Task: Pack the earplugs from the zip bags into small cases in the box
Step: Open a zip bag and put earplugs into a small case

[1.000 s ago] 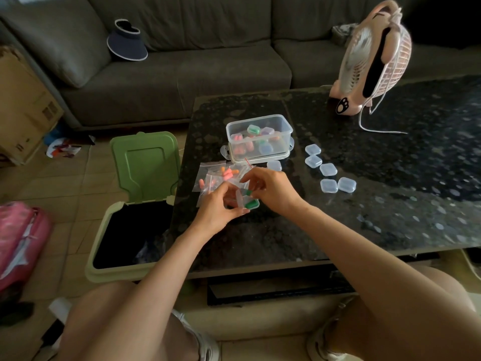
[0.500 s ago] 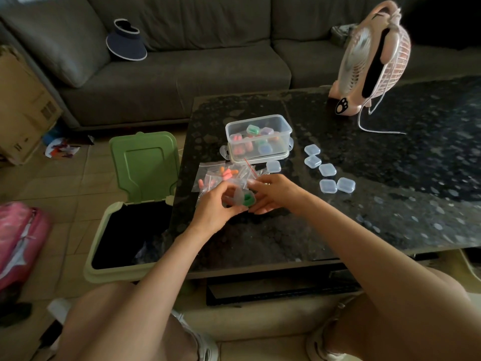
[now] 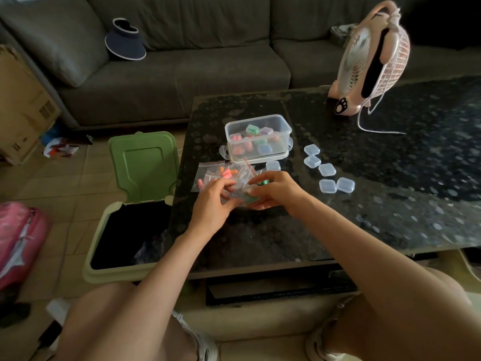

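The green earplugs (image 3: pixel 262 182) are in a clear zip bag (image 3: pixel 240 195) that you hold between both hands, just above the bench (image 3: pixel 390 204) near its left front corner. Your left hand (image 3: pixel 214 204) pinches the bag's near side with curled fingers. Your right hand (image 3: pixel 277 191) curls round its far side, with green showing between the fingers. It is too blurred to tell whether the plugs are all inside the bag or some are already in your fingers.

The main risk is a spill. The plugs look like light foam and the bag like slick film, so a sharp tug at the seal could fling them out. An open bin (image 3: pixel 125 238) stands just beside the bench on your left, and a plug that rolls off that edge would likely drop into it.

The pile of other bags (image 3: pixel 221 174) lies touching or just behind your knuckles, and you could drag it along. The nearest empty case (image 3: pixel 273 165) sits just beyond your right hand, in front of the box (image 3: pixel 285 131). The other empty cases (image 3: pixel 326 169) lie further right, so bring one close before you tip the bag.
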A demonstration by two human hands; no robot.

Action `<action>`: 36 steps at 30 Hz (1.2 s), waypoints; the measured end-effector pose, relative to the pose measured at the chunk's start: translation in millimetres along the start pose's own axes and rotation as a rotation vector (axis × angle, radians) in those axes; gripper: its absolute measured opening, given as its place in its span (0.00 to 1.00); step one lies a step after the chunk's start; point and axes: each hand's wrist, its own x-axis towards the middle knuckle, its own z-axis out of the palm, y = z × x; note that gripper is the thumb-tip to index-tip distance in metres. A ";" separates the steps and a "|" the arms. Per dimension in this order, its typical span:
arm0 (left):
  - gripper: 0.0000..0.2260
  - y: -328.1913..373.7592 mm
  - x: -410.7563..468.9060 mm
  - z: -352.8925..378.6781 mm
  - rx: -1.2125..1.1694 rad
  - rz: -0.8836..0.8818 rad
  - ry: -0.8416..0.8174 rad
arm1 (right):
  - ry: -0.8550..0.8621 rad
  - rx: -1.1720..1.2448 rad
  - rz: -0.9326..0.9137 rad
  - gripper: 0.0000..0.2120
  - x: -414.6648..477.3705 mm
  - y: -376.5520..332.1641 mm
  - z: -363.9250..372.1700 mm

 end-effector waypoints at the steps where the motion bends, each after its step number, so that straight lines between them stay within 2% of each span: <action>1: 0.15 -2.6 0.6 0.2 0.023 -0.012 0.053 | 0.007 0.001 -0.002 0.13 0.1 0.4 -0.7; 4: 0.09 -7.4 2.4 -4.9 0.202 -0.114 0.203 | 0.011 -0.013 -0.001 0.11 1.7 2.1 -1.0; 7: 0.05 -11.6 4.0 -7.7 0.324 -0.197 0.229 | 0.057 -0.095 -0.041 0.07 1.7 4.2 -2.1; 13: 0.14 -17.0 8.7 -1.7 0.285 -0.321 0.172 | 0.094 0.025 -0.051 0.12 -2.5 -23.0 -18.5; 18: 0.12 -14.8 15.0 -0.7 0.218 -0.318 0.226 | 0.312 -0.031 -0.173 0.10 31.3 -77.6 -30.6; 21: 0.10 -17.9 15.5 -1.2 0.171 -0.308 0.228 | 0.380 -0.031 -0.226 0.09 56.5 -105.4 -32.8; 23: 0.10 -20.1 14.7 -2.1 0.154 -0.299 0.216 | 0.384 -0.141 -0.169 0.15 70.5 -110.1 -32.9; 25: 0.09 -20.6 15.0 -3.5 0.118 -0.298 0.211 | 0.400 -0.382 -0.109 0.18 78.5 -104.1 -34.6; 28: 0.10 -17.5 16.9 -7.3 0.055 -0.285 0.227 | 0.423 -0.538 -0.129 0.13 79.0 -82.2 -40.4; 31: 0.11 -12.3 17.3 -11.6 -0.009 -0.255 0.273 | 0.336 -0.692 -0.106 0.07 64.4 -53.1 -42.3; 33: 0.12 -8.7 15.2 -14.9 -0.045 -0.227 0.324 | 0.260 -0.797 -0.078 0.07 53.9 -33.1 -39.9; 36: 0.12 -2.4 9.7 -24.6 -0.121 -0.207 0.386 | 0.247 -0.825 -0.031 0.11 47.2 -7.9 -34.5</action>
